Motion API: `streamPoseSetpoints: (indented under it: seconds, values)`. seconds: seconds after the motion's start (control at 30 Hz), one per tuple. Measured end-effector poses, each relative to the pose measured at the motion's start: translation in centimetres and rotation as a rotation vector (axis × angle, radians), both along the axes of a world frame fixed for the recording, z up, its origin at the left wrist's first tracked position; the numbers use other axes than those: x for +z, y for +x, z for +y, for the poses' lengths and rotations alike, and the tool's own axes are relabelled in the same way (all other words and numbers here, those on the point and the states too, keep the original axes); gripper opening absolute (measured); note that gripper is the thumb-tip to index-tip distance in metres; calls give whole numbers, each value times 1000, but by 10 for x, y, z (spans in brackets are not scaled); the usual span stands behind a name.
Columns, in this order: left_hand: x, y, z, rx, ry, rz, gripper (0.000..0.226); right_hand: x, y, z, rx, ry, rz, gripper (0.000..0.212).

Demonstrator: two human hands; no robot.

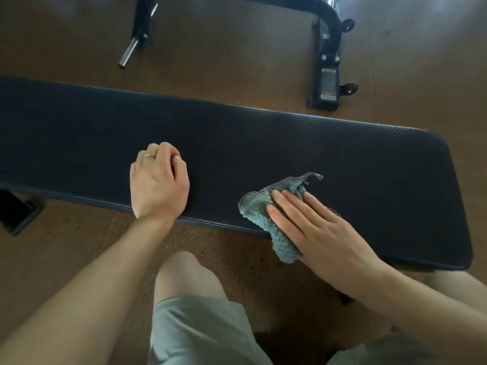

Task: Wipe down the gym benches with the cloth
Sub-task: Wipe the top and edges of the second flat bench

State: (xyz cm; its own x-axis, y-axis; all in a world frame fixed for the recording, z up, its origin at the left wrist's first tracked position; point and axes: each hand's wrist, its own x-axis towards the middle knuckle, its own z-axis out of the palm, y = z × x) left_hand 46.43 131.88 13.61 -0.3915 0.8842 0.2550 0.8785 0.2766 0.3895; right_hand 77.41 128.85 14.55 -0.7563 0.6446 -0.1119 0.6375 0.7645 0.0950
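A long black padded gym bench [263,143] runs across the view from left to right. A teal knitted cloth [259,210] with a mesh edge lies on the bench's near edge and hangs a little over it. My right hand [316,233] lies flat on the cloth with straight fingers, pressing it to the pad. My left hand [158,183] rests on the bench to the left of the cloth, its fingers curled under, holding nothing; a ring shows on one finger.
Beyond the bench, a black metal machine frame [328,64] with a foot and small wheels stands on the brown floor. A chrome bar end [129,52] pokes out at the far left. The bench's foot [18,212] shows at the lower left; my knees are close to the bench.
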Motion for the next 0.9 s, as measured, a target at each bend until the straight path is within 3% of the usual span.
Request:
streamPoseSetpoints:
  seconds: [0.37, 0.67, 0.8, 0.9]
  values:
    - [1, 8, 5, 95, -21, 24, 19, -4, -82, 17, 123, -22, 76, 81]
    - [-1, 4, 2, 91, 40, -3, 20, -11, -37, 23, 149, -13, 77, 88]
    - [-3, -4, 2, 37, 86, -71, 26, -10, -58, 21, 109, 19, 16, 94]
    - [1, -15, -4, -119, 148, -178, 29, -11, -77, 18, 66, 46, 32, 98]
